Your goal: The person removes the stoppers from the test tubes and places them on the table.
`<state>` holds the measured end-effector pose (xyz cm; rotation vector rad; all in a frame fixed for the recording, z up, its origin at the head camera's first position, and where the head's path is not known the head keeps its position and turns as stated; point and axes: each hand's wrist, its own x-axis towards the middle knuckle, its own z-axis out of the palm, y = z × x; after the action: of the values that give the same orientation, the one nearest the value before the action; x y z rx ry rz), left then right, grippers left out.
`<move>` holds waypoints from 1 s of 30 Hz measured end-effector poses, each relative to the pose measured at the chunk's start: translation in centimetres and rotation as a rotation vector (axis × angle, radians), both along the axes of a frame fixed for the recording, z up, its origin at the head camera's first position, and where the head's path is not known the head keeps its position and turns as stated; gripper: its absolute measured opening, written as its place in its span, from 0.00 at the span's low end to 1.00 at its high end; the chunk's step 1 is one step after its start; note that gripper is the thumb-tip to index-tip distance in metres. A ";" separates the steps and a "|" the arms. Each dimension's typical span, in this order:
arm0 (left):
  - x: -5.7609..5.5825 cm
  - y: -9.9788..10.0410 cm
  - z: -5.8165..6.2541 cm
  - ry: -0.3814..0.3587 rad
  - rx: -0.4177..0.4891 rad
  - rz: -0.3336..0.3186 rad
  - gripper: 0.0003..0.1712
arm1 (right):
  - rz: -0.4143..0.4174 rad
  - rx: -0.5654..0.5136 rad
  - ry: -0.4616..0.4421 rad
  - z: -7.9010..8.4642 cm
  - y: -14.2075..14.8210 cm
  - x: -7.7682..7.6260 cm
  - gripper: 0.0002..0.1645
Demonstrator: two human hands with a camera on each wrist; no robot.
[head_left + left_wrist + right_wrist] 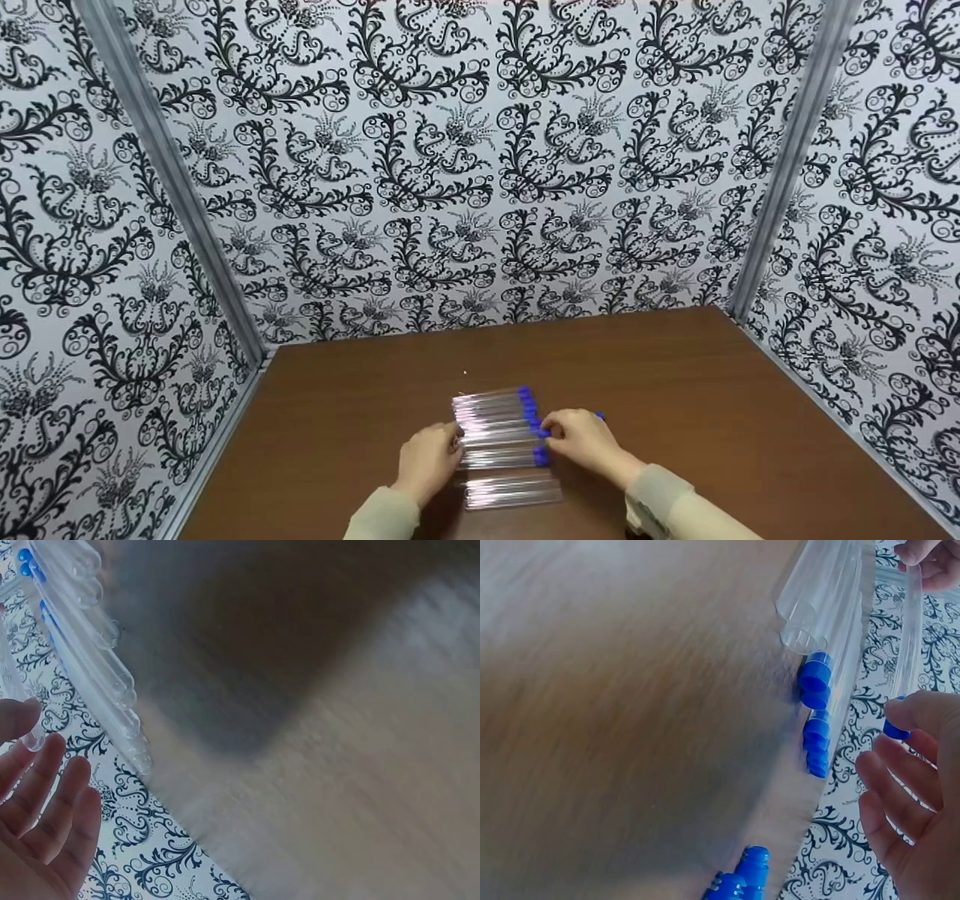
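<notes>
My left hand (427,461) pinches the rounded bottom end of a clear test tube (910,637) between thumb and fingertips. At the tube's other end, my right hand (589,439) pinches its blue cap (895,730) between thumb and forefinger, the other fingers spread loosely. The tube is held above the others, lying crosswise between both hands. Below it, several capped test tubes (491,405) lie side by side, blue caps toward the right hand. Nearer me lie a few uncapped test tubes (514,492), their open mouths (799,640) on the right side.
Several loose blue caps (751,868) stand on the brown wooden table (360,390), partly hidden behind my right hand in the head view. Patterned black-and-white walls (480,165) with grey metal posts (784,165) enclose the table at the back and both sides.
</notes>
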<state>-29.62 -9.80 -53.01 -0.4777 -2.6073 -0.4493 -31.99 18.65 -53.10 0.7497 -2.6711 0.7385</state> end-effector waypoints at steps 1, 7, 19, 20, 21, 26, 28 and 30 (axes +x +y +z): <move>0.0 0.0 0.0 -0.003 -0.002 0.001 0.07 | 0.002 -0.007 -0.004 0.1 0.0 0.0 0.09; 0.0 0.0 0.3 -0.001 -0.004 0.002 0.07 | 0.009 -0.024 -0.006 0.5 0.0 -0.1 0.10; -0.8 -0.1 0.7 0.106 0.043 0.002 0.08 | -0.003 -0.038 0.136 1.2 -0.5 -1.0 0.12; -0.9 -0.1 0.7 0.117 0.047 -0.002 0.08 | 0.000 -0.040 0.157 1.2 -0.5 -1.2 0.12; -1.0 -0.1 0.7 0.128 0.052 -0.007 0.09 | 0.002 -0.041 0.179 1.2 -0.5 -1.3 0.11; -1.6 -0.2 0.8 0.157 0.068 -0.015 0.10 | 0.001 -0.058 0.211 1.1 -0.5 -1.9 0.10; -1.8 -0.2 0.8 0.162 0.070 -0.014 0.10 | -0.008 -0.061 0.205 1.0 -0.6 -2.0 0.10; -1.9 -0.2 0.9 0.165 0.073 -0.011 0.10 | -0.017 -0.064 0.201 1.0 -0.6 -2.1 0.10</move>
<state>-31.56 -10.04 -52.06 -0.4840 -2.4224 -0.4851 -34.11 18.03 -52.05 0.7426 -2.4596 0.7010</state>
